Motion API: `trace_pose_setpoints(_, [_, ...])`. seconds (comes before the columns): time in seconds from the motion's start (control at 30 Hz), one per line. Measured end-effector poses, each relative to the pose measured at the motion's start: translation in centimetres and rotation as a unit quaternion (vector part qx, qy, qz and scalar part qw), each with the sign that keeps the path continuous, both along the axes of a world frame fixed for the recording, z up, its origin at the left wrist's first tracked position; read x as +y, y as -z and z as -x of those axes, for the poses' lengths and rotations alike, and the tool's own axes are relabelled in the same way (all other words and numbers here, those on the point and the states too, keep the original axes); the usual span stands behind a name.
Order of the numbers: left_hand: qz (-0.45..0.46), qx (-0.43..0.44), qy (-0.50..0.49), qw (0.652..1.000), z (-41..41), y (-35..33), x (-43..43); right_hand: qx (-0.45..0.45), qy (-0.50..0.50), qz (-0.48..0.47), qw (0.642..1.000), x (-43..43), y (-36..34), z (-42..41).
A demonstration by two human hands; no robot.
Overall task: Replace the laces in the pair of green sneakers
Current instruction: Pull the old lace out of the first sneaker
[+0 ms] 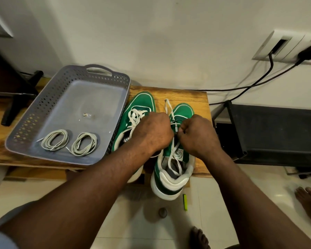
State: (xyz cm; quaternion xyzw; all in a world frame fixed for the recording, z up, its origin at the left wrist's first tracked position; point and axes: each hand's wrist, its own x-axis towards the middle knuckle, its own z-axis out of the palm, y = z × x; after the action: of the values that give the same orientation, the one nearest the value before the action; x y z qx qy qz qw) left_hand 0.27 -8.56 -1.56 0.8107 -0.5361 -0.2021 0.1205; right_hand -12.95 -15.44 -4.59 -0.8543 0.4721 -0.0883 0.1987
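Note:
Two green sneakers with white trim stand side by side on a wooden table. The left sneaker (139, 105) still carries a white lace across its eyelets. Over the right sneaker (183, 109) both my hands work its loosened white lace (175, 151), which trails into the shoe opening and loops forward past the toe. My left hand (153, 131) is curled above the tongue, what it holds hidden. My right hand (198, 133) pinches the lace near the upper eyelets. Two coiled pale laces (55, 140) (84, 144) lie in a grey tray.
The grey perforated tray (65, 90) sits left of the shoes on the wooden table (185, 95). A black shelf unit (269, 130) stands close on the right. Cables run to a wall socket (287, 46). A lime-green marker (185, 202) lies on the tiled floor.

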Motion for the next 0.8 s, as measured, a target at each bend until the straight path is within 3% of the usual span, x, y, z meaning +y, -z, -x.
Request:
trace_pose_setpoints(0.1, [-0.006,0.010,-0.008,1.000,-0.1,0.1,-0.1,-0.092,-0.099,-0.161,0.978,0.2,-3.2,1.1])
trace_pose_setpoints(0.2, [-0.011,0.024,-0.012,1.000,-0.7,0.2,-0.4,-0.184,-0.212,-0.337,0.899,0.1,-5.9,3.2])
trace_pose_setpoints(0.27, [-0.018,0.025,-0.013,0.999,-0.9,0.4,-0.5,-0.204,-0.246,-0.401,0.858,-0.1,-6.6,3.9])
trace_pose_setpoints(0.37, [-0.026,0.033,-0.022,0.999,-0.8,0.5,-0.8,-0.188,-0.257,-0.451,0.834,-0.3,-6.6,4.0])
trace_pose_setpoints(0.43, [-0.035,0.043,-0.018,0.998,-0.7,0.3,-0.7,-0.209,-0.209,-0.420,0.858,-0.2,-6.3,3.5])
trace_pose_setpoints(0.47, [-0.039,0.052,-0.017,0.998,-0.7,0.1,-0.7,-0.212,-0.159,-0.360,0.894,-0.2,-5.8,3.1])
trace_pose_setpoints(0.53, [-0.039,0.068,-0.026,0.997,-0.7,-0.1,-0.6,-0.139,-0.045,-0.163,0.976,-0.5,-4.1,2.4])
trace_pose_setpoints(0.57, [-0.035,0.072,-0.031,0.996,-0.8,-0.2,-0.5,-0.083,-0.006,-0.087,0.993,-0.5,-3.3,2.0])
trace_pose_setpoints(0.67, [-0.036,0.092,-0.034,0.995,-0.8,-0.5,-0.4,-0.025,0.051,-0.059,0.997,-0.2,-1.7,1.3])
trace_pose_setpoints(0.8, [-0.041,0.080,-0.025,0.996,-0.7,-0.8,-0.3,0.020,0.046,-0.018,0.999,0.8,-1.5,0.0])
